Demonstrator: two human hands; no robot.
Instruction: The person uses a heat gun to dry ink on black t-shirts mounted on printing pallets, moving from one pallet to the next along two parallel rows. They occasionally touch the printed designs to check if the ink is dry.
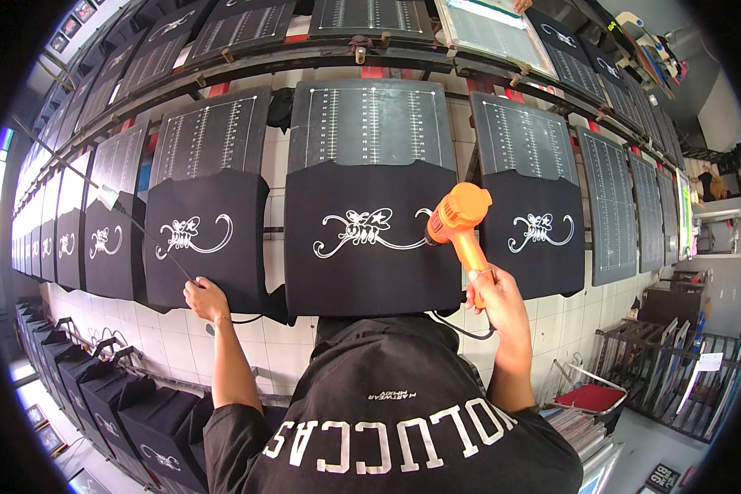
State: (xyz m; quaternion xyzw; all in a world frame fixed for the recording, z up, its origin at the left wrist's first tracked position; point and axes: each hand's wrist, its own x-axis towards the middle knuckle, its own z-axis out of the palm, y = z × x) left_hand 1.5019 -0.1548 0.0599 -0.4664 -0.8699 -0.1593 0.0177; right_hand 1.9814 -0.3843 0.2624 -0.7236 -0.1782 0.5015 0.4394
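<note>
My right hand (pixel 502 300) is wrapped round the handle of an orange heat gun (pixel 463 216). Its head hovers over the right end of a white line-art print (pixel 366 233) on a black T-shirt (pixel 370 288). That shirt is stretched over a grey printing board (pixel 370 123) marked with white rulers. At the left, my left hand (pixel 208 300) grips a thin black cord (pixel 152 239), which runs taut toward the upper left past a white connector (pixel 107 196). Below this hand lies the lower edge of another printed black shirt (pixel 193 276).
Boards with printed black shirts continue left and right; a black shirt (pixel 535 272) lies close right. A framed screen (pixel 498 37) rests on the far row, with another person's hand (pixel 522 6) at it. Behind me are a red-seated chair (pixel 591 398) and a metal rack (pixel 675 379).
</note>
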